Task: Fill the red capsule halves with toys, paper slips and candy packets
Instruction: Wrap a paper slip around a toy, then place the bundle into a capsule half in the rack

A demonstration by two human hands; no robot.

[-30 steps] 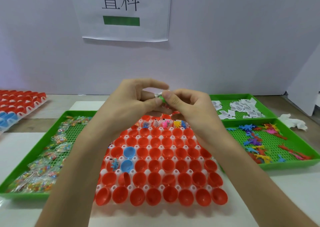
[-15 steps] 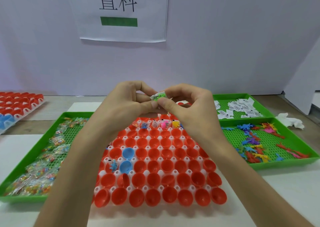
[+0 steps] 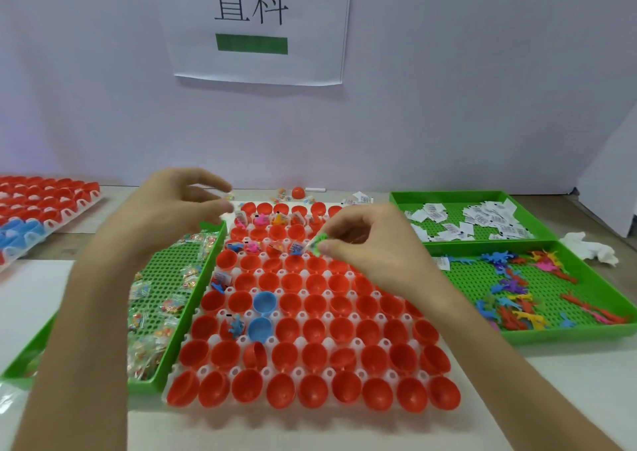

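A white rack of red capsule halves (image 3: 313,347) lies in front of me, with two blue halves (image 3: 264,302) among them. Several halves in the far rows hold toys and slips (image 3: 256,247). My right hand (image 3: 365,243) pinches a green toy with a paper slip (image 3: 319,243) just above the third row. Left of the rack's far end hovers my left hand (image 3: 172,209), fingers relaxed and holding nothing. Candy packets (image 3: 172,305) fill the green tray on the left. Paper slips (image 3: 482,219) and coloured toys (image 3: 517,292) lie in two green trays on the right.
A second rack of red and blue halves (image 3: 44,202) sits at the far left. One closed red capsule (image 3: 298,192) and loose packets lie behind the main rack. A crumpled white tissue (image 3: 589,250) rests at the far right. A white wall with a paper sign (image 3: 258,26) stands behind.
My hands have parted. The left hand let go of the bundle and drew back to the left. The right hand lowered the green toy and slip toward the rack.
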